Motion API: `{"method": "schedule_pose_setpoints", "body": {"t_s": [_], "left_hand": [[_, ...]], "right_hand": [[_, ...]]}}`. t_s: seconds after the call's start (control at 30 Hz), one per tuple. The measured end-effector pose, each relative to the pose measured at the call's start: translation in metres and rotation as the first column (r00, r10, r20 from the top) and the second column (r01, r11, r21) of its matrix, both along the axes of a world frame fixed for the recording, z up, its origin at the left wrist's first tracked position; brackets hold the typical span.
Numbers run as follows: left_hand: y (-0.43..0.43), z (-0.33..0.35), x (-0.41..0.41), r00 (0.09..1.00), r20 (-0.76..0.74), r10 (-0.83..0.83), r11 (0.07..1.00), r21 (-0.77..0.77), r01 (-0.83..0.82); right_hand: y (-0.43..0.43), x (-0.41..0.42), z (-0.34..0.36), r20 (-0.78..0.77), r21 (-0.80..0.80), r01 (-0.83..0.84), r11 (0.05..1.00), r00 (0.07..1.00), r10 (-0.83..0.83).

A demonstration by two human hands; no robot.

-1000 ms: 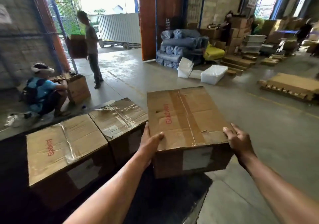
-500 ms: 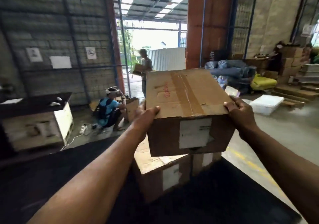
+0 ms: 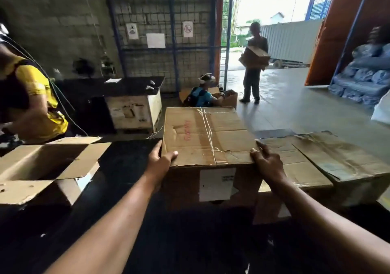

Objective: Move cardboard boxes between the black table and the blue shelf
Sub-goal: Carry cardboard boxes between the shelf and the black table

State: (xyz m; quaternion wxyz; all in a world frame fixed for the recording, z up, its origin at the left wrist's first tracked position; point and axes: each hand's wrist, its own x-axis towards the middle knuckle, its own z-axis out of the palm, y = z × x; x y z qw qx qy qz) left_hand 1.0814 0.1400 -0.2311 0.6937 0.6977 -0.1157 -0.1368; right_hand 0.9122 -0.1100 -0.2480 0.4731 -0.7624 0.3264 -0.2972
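Note:
A taped cardboard box (image 3: pixel 205 138) with red print and a white label sits in the middle of the black table (image 3: pixel 130 210). My left hand (image 3: pixel 161 162) grips its near left corner, thumb curled over the top edge. My right hand (image 3: pixel 268 164) holds the near right corner, fingers spread on the top and side. Two more closed boxes lie to the right: one (image 3: pixel 295 164) touching the held box, another (image 3: pixel 346 159) beyond it. An open, empty box (image 3: pixel 42 168) with its flaps up stands at the table's left.
A person in a yellow shirt (image 3: pixel 31 100) bends at the far left. Behind the table stand a dark counter (image 3: pixel 118 88), a crouching person in blue (image 3: pixel 202 96) and a standing person carrying a box (image 3: pixel 254 62). Blue sacks (image 3: pixel 367 73) are stacked at the right.
The view swung left. The box I held up in the air half a second ago is now low on the black table, left of the two other closed boxes; both hands still hold it.

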Motion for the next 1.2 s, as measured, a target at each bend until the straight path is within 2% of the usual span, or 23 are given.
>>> {"method": "schedule_pose_setpoints", "body": {"t_s": [0.17, 0.27, 0.37, 0.57, 0.7, 0.83, 0.9, 1.03, 1.13, 1.2], "left_hand": [[0.008, -0.059, 0.015, 0.998, -0.064, -0.001, 0.995, 0.102, 0.008], [-0.008, -0.093, 0.018, 0.992, -0.125, -0.021, 0.991, 0.126, 0.037], [-0.025, -0.125, 0.016, 0.984, -0.165, -0.061, 0.977, 0.191, 0.093], [-0.042, -0.169, 0.012, 0.972, -0.193, -0.131, 0.922, 0.335, 0.191], [-0.050, -0.170, 0.024, 0.973, -0.180, -0.144, 0.884, 0.419, 0.208], [-0.061, -0.179, 0.019, 0.998, -0.041, -0.037, 0.831, 0.554, 0.053], [-0.064, -0.183, 0.021, 1.000, -0.016, -0.019, 0.811, 0.584, 0.025], [-0.064, -0.182, 0.026, 0.997, 0.032, -0.067, 0.727, 0.686, 0.026], [-0.072, -0.170, 0.017, 0.965, 0.207, -0.163, 0.613, 0.787, -0.065], [-0.089, -0.155, -0.002, 0.912, 0.303, -0.277, 0.619, 0.782, -0.072]], "right_hand": [[-0.002, 0.019, -0.065, -0.242, 0.001, -0.048, 0.999, 0.969, 0.047], [-0.020, 0.023, -0.095, -0.418, -0.098, -0.034, 0.995, 0.908, -0.011], [-0.036, 0.025, -0.118, -0.518, -0.174, -0.036, 0.984, 0.853, -0.060], [-0.044, 0.021, -0.158, -0.757, -0.278, -0.232, 0.932, 0.650, -0.064], [-0.053, 0.023, -0.149, -0.792, -0.314, -0.288, 0.905, 0.605, -0.082], [-0.053, 0.027, -0.143, -0.820, -0.335, -0.317, 0.887, 0.562, -0.110], [-0.053, 0.028, -0.139, -0.829, -0.338, -0.318, 0.886, 0.546, -0.120], [-0.052, 0.031, -0.129, -0.844, -0.311, -0.322, 0.894, 0.527, -0.103], [-0.049, 0.023, -0.122, -0.833, -0.236, -0.319, 0.918, 0.553, -0.022], [-0.048, 0.004, -0.112, -0.788, -0.256, -0.300, 0.919, 0.616, -0.018]]}}
